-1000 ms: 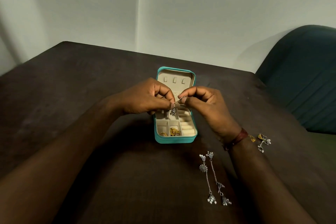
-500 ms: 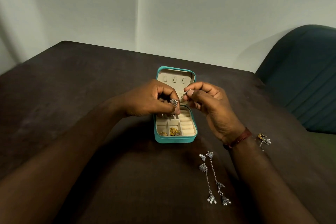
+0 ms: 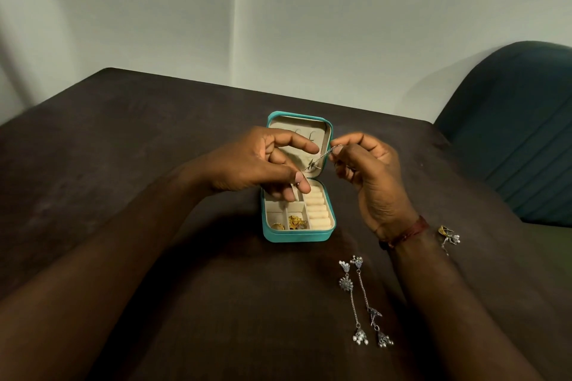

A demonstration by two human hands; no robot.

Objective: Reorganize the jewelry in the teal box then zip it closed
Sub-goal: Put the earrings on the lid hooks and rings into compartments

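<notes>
Since half a second ago our hands have drawn apart, and the silver chain [image 3: 317,160] that was bunched between them is now stretched taut above the open box [image 3: 297,237]; the box is our landmark, lying on the dark table [image 3: 123,164]; our left hand [image 3: 257,167], over the box's left side, pinches the chain's lower end between thumb and a finger, index held straight; inside the box we see a gold ring [image 3: 277,226] at front left, gold pieces [image 3: 297,222] beside it, ring rolls [image 3: 318,210] on the right; our right hand [image 3: 368,170], over the box's right edge, pinches the upper end; right of the box and nearer us lie two long silver earrings [image 3: 362,300]; farther right sits a small gold-and-silver earring [image 3: 448,235].
</notes>
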